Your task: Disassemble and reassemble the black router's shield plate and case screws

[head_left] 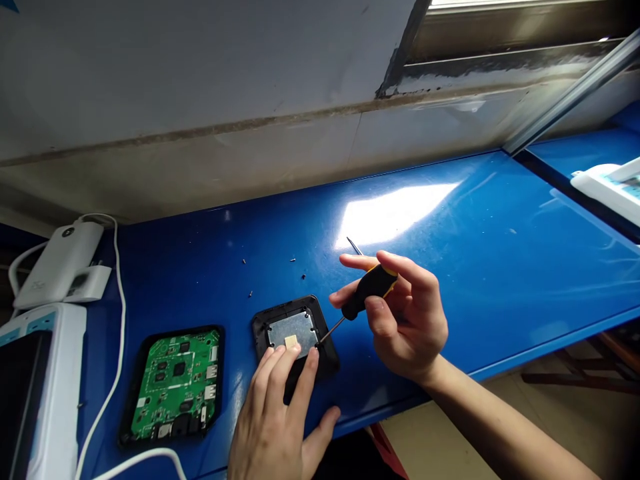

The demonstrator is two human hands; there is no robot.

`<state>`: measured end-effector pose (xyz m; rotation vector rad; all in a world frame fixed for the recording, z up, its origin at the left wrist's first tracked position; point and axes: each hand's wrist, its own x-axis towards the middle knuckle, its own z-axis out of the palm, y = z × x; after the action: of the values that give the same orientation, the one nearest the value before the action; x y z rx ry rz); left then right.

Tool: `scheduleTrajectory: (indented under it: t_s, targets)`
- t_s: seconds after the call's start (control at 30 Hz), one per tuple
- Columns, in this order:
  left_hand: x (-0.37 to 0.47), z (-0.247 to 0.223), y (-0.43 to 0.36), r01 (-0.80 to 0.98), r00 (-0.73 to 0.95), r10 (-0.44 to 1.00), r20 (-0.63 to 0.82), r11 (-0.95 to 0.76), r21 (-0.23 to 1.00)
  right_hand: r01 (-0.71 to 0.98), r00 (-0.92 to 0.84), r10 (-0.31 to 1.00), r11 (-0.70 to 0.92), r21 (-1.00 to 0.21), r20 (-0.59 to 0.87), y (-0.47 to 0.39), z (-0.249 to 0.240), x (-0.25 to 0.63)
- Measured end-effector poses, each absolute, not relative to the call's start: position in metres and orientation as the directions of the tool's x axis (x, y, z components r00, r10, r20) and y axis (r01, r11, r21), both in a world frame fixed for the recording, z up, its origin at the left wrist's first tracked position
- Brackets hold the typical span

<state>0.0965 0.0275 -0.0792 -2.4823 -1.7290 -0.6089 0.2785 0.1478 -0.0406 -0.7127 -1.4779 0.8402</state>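
My right hand (pixel 407 320) grips a black and yellow screwdriver (pixel 370 291). The shaft slants down to the lower right corner of a silver metal plate (pixel 290 327). This plate sits inside a black square plastic casing (pixel 263 327) and has a small beige pad (pixel 291 342) on it. With fingers stretched out, my left hand (pixel 277 420) rests its fingertips on the plate and covers the casing's near side. Beyond my right fingers sticks out a thin dark pointed tip (pixel 354 245); whether I hold it or it lies on the table, I cannot tell.
A green circuit board (pixel 173 380) in a black housing lies to the left on the blue table (pixel 400 360). Several small screws (pixel 251 293) lie behind the casing. White cables (pixel 120 300), a white power bank (pixel 70 260) and a dark-screened device (pixel 20 400) line the left edge.
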Motion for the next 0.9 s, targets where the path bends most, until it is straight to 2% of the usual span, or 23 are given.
scheduleTrajectory:
  t_s: [0.5, 0.73, 0.9]
  targets:
    - [0.095, -0.079, 0.028, 0.924, 0.299, 0.902, 0.312, -0.356, 0.142, -0.069, -0.175, 0.797, 0.576, -0.815, 0.578, 0.147, -0.039, 0.279]
    - [0.094, -0.079, 0.029, 0.924, 0.287, 0.903, 0.319, -0.349, 0.155, -0.067, -0.373, 0.674, 0.666, -0.743, 0.638, 0.154, -0.022, 0.278]
    - [0.095, -0.078, 0.027, 0.921, 0.293, 0.896, 0.333, -0.358, 0.154, -0.044, -0.413, 0.631, 0.707, -0.706, 0.657, 0.158, -0.022, 0.275]
